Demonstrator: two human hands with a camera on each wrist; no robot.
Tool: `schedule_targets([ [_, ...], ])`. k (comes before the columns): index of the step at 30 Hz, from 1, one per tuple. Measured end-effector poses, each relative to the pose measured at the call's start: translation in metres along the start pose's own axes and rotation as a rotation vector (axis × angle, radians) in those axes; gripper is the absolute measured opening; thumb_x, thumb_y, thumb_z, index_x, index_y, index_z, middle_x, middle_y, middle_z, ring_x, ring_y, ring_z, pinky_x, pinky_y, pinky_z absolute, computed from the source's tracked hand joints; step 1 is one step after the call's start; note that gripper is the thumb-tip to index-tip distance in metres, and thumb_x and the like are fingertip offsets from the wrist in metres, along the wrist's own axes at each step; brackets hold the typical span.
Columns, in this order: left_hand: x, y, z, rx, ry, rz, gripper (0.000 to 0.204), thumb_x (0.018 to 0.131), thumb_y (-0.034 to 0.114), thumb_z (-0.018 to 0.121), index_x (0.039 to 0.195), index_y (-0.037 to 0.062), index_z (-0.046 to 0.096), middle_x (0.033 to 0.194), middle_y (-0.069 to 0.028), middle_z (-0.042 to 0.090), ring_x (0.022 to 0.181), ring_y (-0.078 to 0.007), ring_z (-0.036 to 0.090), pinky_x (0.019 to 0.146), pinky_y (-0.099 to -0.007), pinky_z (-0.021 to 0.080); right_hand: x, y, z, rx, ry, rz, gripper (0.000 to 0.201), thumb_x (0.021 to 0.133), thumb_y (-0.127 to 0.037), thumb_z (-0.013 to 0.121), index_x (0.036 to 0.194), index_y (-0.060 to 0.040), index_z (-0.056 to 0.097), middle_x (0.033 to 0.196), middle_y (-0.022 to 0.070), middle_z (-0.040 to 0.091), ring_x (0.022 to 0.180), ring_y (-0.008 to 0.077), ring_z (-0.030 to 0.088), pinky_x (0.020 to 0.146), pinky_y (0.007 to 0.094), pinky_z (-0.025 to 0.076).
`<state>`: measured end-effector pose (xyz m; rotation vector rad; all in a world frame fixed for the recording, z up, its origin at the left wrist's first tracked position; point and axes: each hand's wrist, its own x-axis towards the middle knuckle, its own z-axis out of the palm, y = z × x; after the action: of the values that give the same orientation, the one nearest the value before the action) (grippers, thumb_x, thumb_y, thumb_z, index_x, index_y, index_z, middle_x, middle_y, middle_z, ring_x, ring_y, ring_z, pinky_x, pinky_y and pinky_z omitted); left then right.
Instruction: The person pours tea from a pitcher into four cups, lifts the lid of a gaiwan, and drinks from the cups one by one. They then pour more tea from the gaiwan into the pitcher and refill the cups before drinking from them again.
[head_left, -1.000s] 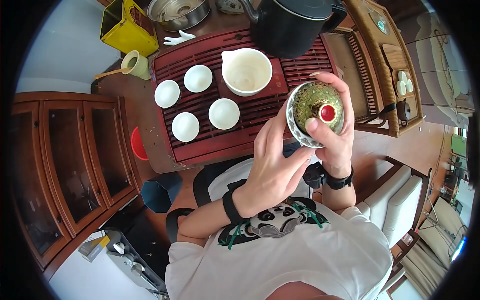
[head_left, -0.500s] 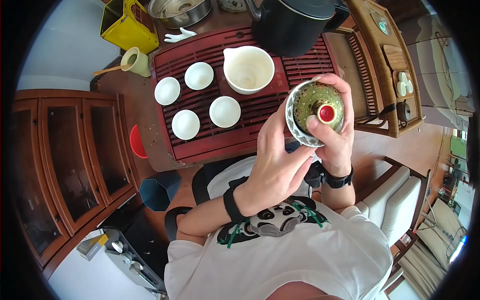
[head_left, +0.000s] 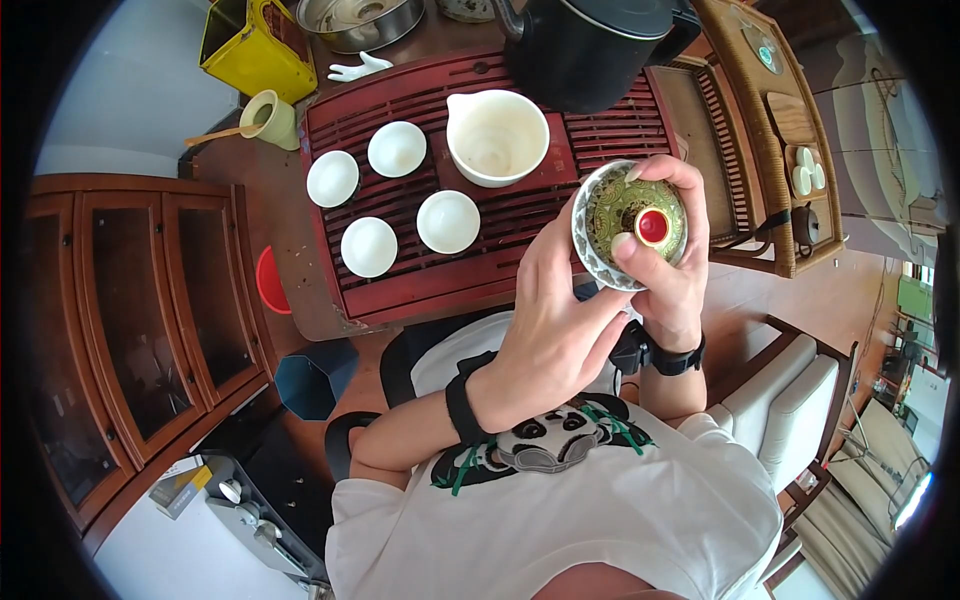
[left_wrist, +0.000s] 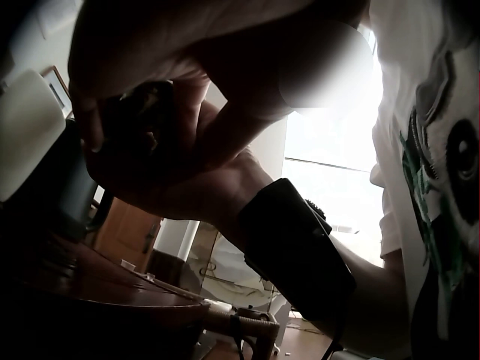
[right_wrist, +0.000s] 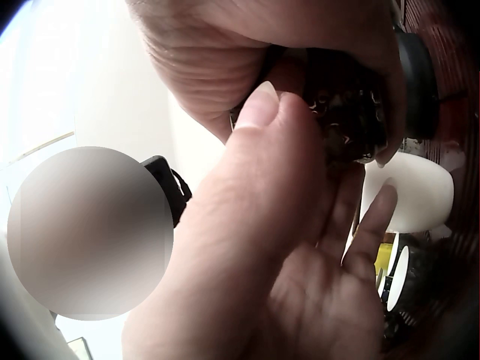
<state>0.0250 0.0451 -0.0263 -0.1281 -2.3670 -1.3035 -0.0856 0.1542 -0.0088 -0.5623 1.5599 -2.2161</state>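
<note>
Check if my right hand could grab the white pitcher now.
Probably not: the right hand grips the lidded bowl and would first have to let go, though nothing covers the white pitcher.

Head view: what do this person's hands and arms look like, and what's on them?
The left hand and right hand are ungloved human hands. A black band circles the left wrist; the right wrist wears a black strap with a bulky black device. The short sleeves are white, like the panda-print shirt.
</note>
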Motion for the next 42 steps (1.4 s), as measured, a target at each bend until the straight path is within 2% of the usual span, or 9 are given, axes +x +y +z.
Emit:
schedule_targets([
  [10, 0.002, 0.003, 0.001, 0.012, -0.004, -0.013, 0.048, 0.085, 0.007, 0.072, 0.132, 0.0097, 0.065, 0.155, -0.0295, 0.028, 0.142, -0.0472, 0.031, 0.114, -0.0555, 0.029, 0.002, 0.0, -0.003, 0.088, 0.011, -0.013, 0.056, 0.077, 0.006, 0.076, 0.127, -0.0047, 0.053, 0.121, 0.0076, 0.06, 0.109, 0.0153, 0.062, 0.095, 0.0305, 0.052],
  [13, 0.0, 0.004, -0.003, -0.016, 0.022, 0.006, 0.046, 0.08, 0.001, 0.071, 0.125, 0.006, 0.066, 0.156, -0.0313, 0.029, 0.14, -0.0488, 0.036, 0.112, -0.0563, 0.034, 0.004, -0.001, -0.004, 0.104, 0.011, 0.007, 0.056, 0.077, 0.007, 0.074, 0.128, -0.0045, 0.053, 0.12, 0.0082, 0.061, 0.108, 0.0153, 0.063, 0.094, 0.0301, 0.052],
  [16, -0.006, 0.004, -0.011, -0.046, 0.016, -0.044, 0.039, 0.08, 0.001, 0.072, 0.119, 0.006, 0.068, 0.155, -0.0301, 0.032, 0.138, -0.0472, 0.039, 0.111, -0.056, 0.035, 0.007, -0.001, -0.006, 0.094, 0.014, -0.003, 0.055, 0.077, 0.008, 0.073, 0.128, -0.0042, 0.053, 0.119, 0.0085, 0.062, 0.108, 0.0155, 0.063, 0.094, 0.0298, 0.052],
  [18, -0.013, 0.001, -0.02, -0.032, -0.007, -0.045, 0.03, 0.082, 0.002, 0.073, 0.111, 0.006, 0.07, 0.152, -0.0253, 0.042, 0.135, -0.0442, 0.044, 0.11, -0.0543, 0.037, 0.009, -0.001, -0.009, 0.105, 0.038, 0.022, 0.055, 0.077, 0.008, 0.072, 0.127, -0.0037, 0.054, 0.118, 0.0083, 0.062, 0.107, 0.0155, 0.063, 0.094, 0.0299, 0.052],
  [19, -0.017, -0.002, -0.025, -0.035, -0.007, -0.045, 0.03, 0.082, 0.002, 0.073, 0.111, 0.006, 0.07, 0.152, -0.0253, 0.042, 0.135, -0.0442, 0.044, 0.11, -0.0543, 0.037, 0.01, -0.001, -0.01, 0.103, 0.04, 0.023, 0.055, 0.077, 0.008, 0.072, 0.127, -0.0037, 0.054, 0.118, 0.0083, 0.062, 0.107, 0.0155, 0.063, 0.094, 0.0299, 0.052],
  [22, -0.029, -0.007, -0.038, -0.038, -0.004, -0.056, 0.022, 0.08, 0.0, 0.072, 0.101, 0.0066, 0.074, 0.138, -0.0175, 0.059, 0.126, -0.0366, 0.055, 0.107, -0.047, 0.042, 0.015, -0.004, -0.012, 0.066, 0.031, -0.011, 0.053, 0.077, 0.008, 0.071, 0.126, -0.0034, 0.055, 0.118, 0.0073, 0.061, 0.106, 0.0147, 0.062, 0.094, 0.0297, 0.051],
  [29, -0.047, -0.018, -0.054, -0.005, 0.027, -0.101, 0.02, 0.081, -0.001, 0.071, 0.1, 0.0053, 0.074, 0.136, -0.0167, 0.06, 0.125, -0.0359, 0.056, 0.106, -0.0452, 0.043, 0.02, -0.01, 0.0, -0.029, 0.054, -0.039, 0.055, 0.075, 0.008, 0.074, 0.126, -0.004, 0.056, 0.118, 0.0059, 0.061, 0.106, 0.014, 0.062, 0.094, 0.0294, 0.051],
  [34, -0.054, -0.023, -0.059, -0.008, 0.043, -0.125, 0.019, 0.081, -0.001, 0.071, 0.1, 0.0052, 0.074, 0.136, -0.0161, 0.06, 0.125, -0.0355, 0.056, 0.106, -0.045, 0.043, 0.021, -0.005, -0.002, -0.011, 0.04, 0.032, 0.058, 0.073, 0.01, 0.076, 0.126, -0.0043, 0.056, 0.117, 0.0053, 0.061, 0.106, 0.0138, 0.062, 0.094, 0.0295, 0.051],
  [42, -0.054, -0.026, -0.068, -0.008, 0.061, -0.135, 0.019, 0.082, -0.001, 0.071, 0.1, 0.0048, 0.074, 0.136, -0.0161, 0.06, 0.126, -0.0351, 0.056, 0.107, -0.045, 0.043, 0.024, -0.005, 0.004, -0.04, 0.001, 0.033, 0.059, 0.075, 0.01, 0.079, 0.128, -0.0043, 0.055, 0.117, 0.0058, 0.063, 0.104, 0.014, 0.064, 0.093, 0.0292, 0.053],
])
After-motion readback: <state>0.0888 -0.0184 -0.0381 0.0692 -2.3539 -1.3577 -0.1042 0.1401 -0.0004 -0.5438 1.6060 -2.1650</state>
